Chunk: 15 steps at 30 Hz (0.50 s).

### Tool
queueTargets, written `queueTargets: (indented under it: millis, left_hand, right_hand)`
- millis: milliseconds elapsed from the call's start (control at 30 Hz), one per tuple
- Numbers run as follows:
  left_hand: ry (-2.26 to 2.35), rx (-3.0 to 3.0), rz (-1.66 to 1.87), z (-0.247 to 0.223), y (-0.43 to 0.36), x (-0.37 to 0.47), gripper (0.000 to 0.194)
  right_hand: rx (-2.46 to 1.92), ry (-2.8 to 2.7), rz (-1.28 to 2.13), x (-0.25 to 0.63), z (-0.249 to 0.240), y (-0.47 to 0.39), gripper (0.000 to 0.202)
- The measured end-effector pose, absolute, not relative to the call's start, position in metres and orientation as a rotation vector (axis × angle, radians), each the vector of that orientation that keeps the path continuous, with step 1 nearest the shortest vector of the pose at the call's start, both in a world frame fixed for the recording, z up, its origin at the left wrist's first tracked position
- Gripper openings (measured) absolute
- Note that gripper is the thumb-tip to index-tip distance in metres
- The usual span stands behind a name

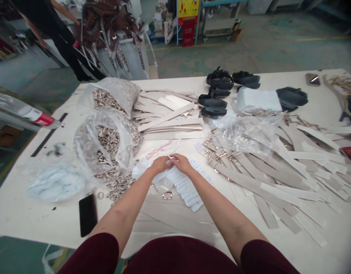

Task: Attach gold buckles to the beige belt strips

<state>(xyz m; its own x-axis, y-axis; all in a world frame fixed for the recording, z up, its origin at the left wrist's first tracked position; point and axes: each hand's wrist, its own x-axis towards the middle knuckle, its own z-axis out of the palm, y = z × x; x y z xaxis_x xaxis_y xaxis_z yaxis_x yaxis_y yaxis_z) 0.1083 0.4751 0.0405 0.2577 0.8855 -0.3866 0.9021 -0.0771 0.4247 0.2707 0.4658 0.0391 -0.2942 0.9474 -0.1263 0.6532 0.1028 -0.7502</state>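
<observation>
My left hand [161, 164] and my right hand [181, 163] meet at the fingertips above the middle of the table. Both are closed in a pinch, and a small whitish bit shows between them, too small to name. Under the hands lies a stack of white folded sheets [187, 184], fanned out to the right. One square buckle [154, 152] sits just beyond my left hand beside a pink ribbon [163, 147]. Nearer to me, another metal buckle [166, 195] lies by flat beige straps [175, 215].
At left stand plastic bags of small beige loops [108, 142], some spilled, near a black phone [88, 215] and a bottle [29, 113]. Strap strips [166, 114] are piled behind; buckled belts [258, 171] spread at right. Black bundles [219, 80] lie at back. A person [59, 34] stands beyond.
</observation>
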Motion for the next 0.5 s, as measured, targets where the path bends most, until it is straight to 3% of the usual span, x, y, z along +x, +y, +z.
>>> queueTargets:
  millis: [200, 500]
  left_hand:
    - [1.701, 1.813, 0.151, 0.038, 0.489, 0.081, 0.029]
    - [1.514, 1.508, 0.505, 0.067, 0.471, 0.054, 0.045]
  right_hand:
    - [-1.527, -1.74, 1.097, 0.272, 0.032, 0.451, 0.035]
    - [-1.456, -1.485, 1.38, 0.249, 0.042, 0.444, 0.038]
